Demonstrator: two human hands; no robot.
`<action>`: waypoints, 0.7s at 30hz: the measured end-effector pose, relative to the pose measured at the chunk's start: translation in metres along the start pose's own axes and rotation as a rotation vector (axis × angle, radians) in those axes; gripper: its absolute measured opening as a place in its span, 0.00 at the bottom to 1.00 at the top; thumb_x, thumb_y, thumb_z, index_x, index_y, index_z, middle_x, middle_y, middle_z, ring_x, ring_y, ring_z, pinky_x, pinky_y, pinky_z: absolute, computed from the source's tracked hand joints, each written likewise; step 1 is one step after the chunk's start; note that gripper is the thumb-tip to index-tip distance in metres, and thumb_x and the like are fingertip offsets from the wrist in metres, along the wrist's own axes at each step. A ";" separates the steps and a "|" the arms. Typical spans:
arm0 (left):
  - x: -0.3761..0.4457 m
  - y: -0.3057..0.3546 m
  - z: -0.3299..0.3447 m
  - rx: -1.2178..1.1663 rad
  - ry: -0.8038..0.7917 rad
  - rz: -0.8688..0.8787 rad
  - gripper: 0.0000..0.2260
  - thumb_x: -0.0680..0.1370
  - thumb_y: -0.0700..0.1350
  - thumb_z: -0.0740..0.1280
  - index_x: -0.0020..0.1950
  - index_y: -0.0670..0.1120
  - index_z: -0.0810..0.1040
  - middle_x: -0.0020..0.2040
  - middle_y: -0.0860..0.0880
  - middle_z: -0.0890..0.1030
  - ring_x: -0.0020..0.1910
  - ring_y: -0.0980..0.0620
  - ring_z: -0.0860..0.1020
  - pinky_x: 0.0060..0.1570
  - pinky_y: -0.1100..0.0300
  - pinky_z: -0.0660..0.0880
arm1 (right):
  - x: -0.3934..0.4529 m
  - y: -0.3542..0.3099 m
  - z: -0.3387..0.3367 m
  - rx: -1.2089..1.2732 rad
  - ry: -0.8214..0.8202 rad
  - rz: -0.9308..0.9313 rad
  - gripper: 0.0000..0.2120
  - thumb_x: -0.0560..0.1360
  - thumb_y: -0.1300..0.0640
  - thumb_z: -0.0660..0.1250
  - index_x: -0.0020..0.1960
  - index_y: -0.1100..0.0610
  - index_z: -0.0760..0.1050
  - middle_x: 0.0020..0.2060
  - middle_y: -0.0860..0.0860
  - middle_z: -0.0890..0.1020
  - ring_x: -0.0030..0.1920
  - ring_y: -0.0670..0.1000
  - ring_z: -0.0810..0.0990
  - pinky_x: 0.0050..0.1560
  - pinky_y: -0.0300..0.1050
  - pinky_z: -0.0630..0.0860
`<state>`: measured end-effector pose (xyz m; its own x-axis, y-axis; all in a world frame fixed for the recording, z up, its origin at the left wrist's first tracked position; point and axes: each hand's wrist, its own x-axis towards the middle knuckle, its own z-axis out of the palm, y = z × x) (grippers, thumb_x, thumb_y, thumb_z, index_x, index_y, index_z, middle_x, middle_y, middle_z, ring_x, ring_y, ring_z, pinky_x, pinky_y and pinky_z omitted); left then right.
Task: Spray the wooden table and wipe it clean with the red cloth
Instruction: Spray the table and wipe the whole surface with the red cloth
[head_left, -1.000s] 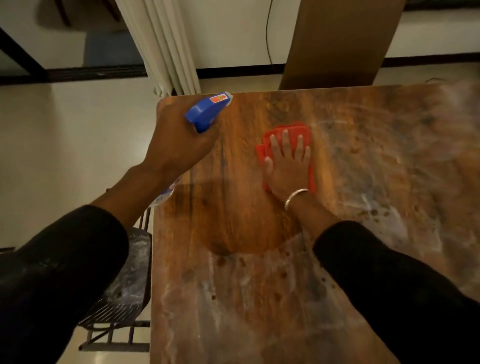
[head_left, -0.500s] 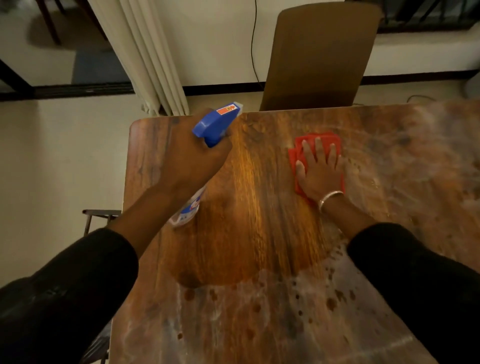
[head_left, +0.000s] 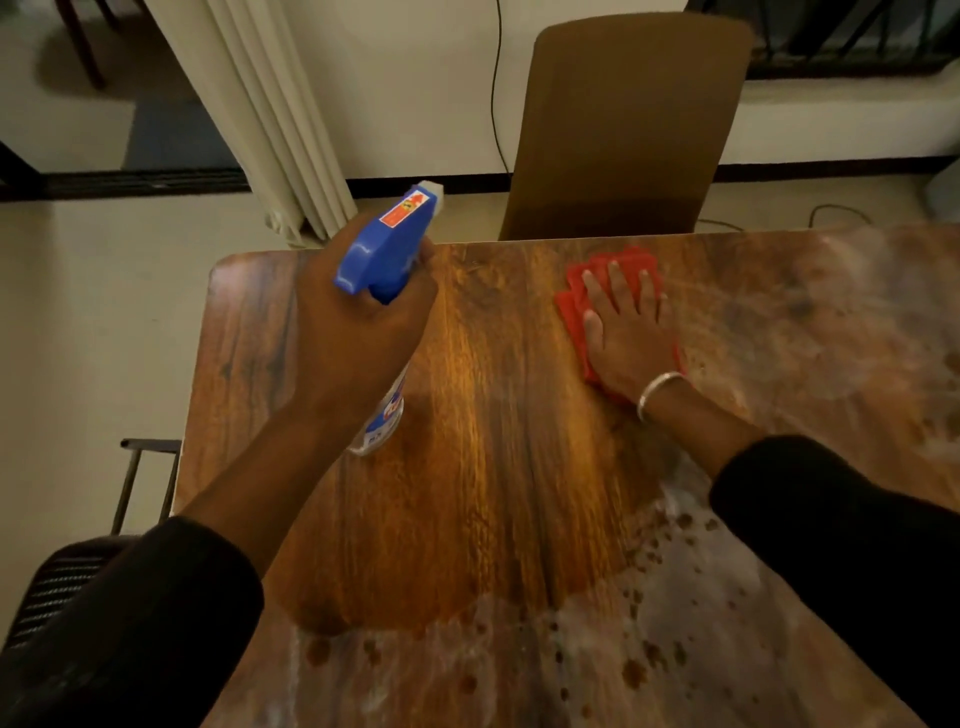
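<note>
Left hand (head_left: 358, 322) clamped on blue-headed spray bottle (head_left: 387, 249); right hand (head_left: 631, 332), fingers flat, has pushed the folded red cloth (head_left: 574, 306) rightward across the wooden table (head_left: 493, 467), widening the clean patch.

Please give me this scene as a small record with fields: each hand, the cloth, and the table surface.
left hand: grips spray bottle, nozzle pointing away over the table
right hand: flat, pressing on red cloth
red cloth: folded, near far edge
wooden table: middle clean and glossy; whitish film with spots nearer and right
behind table: brown chair
</note>
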<state>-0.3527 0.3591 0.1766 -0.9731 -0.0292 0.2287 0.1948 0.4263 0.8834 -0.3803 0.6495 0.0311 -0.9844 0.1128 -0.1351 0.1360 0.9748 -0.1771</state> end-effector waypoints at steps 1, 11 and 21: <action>-0.005 0.004 0.001 0.030 0.035 0.034 0.10 0.80 0.38 0.67 0.47 0.50 0.69 0.35 0.58 0.70 0.34 0.76 0.74 0.41 0.82 0.69 | 0.023 -0.013 -0.001 0.020 -0.001 0.009 0.30 0.86 0.41 0.44 0.87 0.44 0.48 0.87 0.52 0.49 0.85 0.64 0.43 0.83 0.70 0.44; 0.001 -0.007 0.012 -0.050 -0.124 -0.046 0.04 0.79 0.45 0.68 0.53 0.48 0.76 0.37 0.51 0.80 0.35 0.61 0.80 0.40 0.71 0.77 | -0.013 -0.008 0.011 -0.090 -0.086 -0.417 0.29 0.86 0.40 0.46 0.86 0.41 0.49 0.87 0.49 0.50 0.86 0.61 0.46 0.83 0.67 0.50; -0.004 -0.003 0.014 -0.063 -0.221 -0.017 0.07 0.77 0.44 0.67 0.50 0.41 0.77 0.40 0.31 0.78 0.39 0.35 0.79 0.44 0.42 0.79 | 0.049 -0.091 0.012 -0.034 -0.125 -0.296 0.31 0.85 0.43 0.49 0.87 0.44 0.47 0.87 0.51 0.46 0.85 0.65 0.40 0.81 0.74 0.43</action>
<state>-0.3510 0.3708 0.1678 -0.9784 0.1653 0.1243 0.1784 0.3697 0.9119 -0.4395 0.5640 0.0294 -0.9591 -0.1988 -0.2017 -0.1597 0.9679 -0.1942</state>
